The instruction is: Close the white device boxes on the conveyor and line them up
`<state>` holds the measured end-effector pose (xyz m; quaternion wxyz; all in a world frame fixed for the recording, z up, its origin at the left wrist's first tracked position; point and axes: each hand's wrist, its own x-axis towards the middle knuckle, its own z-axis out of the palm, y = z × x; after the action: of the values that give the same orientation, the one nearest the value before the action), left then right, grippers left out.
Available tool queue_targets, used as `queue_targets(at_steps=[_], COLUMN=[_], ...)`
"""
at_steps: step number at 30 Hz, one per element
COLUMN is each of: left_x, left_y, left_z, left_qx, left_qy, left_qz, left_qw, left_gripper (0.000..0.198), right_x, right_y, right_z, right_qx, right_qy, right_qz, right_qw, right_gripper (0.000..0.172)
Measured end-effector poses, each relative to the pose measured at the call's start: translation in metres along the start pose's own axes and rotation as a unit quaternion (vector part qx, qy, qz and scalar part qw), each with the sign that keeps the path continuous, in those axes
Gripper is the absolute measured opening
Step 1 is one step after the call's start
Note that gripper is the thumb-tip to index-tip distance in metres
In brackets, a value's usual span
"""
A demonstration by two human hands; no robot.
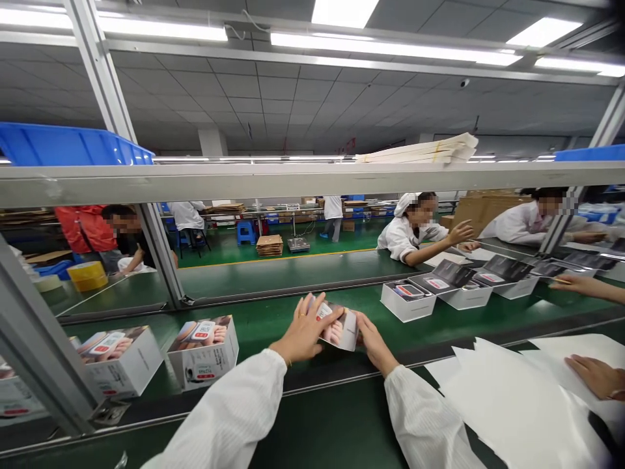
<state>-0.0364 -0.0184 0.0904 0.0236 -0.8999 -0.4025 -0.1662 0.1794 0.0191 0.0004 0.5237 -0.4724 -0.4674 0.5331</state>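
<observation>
Between my hands is a closed printed box (346, 331), held over the near edge of the green belt (273, 319). My left hand (305, 327) lies across its top and left side, with a ring on one finger. The fingers of my right hand (372, 340) press on the box's right side. To the left, a similar closed box (204, 352) stands on the belt, with another printed box (120, 361) beyond it. On the right, an open white box (407, 301) with a device inside heads a row of open boxes.
White sheets (517, 397) lie at the lower right under another person's hand (593, 376). A metal post (43, 339) rises at the left, and a shelf rail (293, 179) crosses above. A person in white (407, 238) works across the belt.
</observation>
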Motion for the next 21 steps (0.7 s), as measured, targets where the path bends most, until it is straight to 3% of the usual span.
queue_targets(at_steps=[4, 8, 15, 18, 21], left_x=[0.001, -0.026, -0.086, -0.098, -0.104], left_y=[-0.011, -0.039, -0.089, -0.098, -0.093], left_z=[-0.051, -0.079, -0.093, -0.096, -0.097], left_qx=[0.057, 0.059, 0.051, 0.036, 0.058], left_qy=[-0.068, -0.136, -0.203, -0.203, -0.183], left_qz=[0.041, -0.035, -0.132, -0.135, -0.132], left_qw=[0.995, 0.988, 0.969, 0.969, 0.972], left_gripper=[0.107, 0.107, 0.105, 0.104, 0.103], right_x=[-0.006, -0.017, -0.05, -0.067, -0.084], right_y=[-0.004, -0.006, 0.014, 0.021, 0.028], right_z=[0.038, 0.046, 0.024, 0.025, 0.028], right_qx=[0.016, -0.085, -0.14, -0.138, -0.146], right_qy=[-0.067, -0.063, -0.017, -0.007, 0.0], right_qz=[0.061, 0.016, -0.083, -0.111, -0.118], right_qw=[0.996, 0.994, 0.987, 0.984, 0.982], right_gripper=[0.071, 0.06, 0.041, 0.038, 0.039])
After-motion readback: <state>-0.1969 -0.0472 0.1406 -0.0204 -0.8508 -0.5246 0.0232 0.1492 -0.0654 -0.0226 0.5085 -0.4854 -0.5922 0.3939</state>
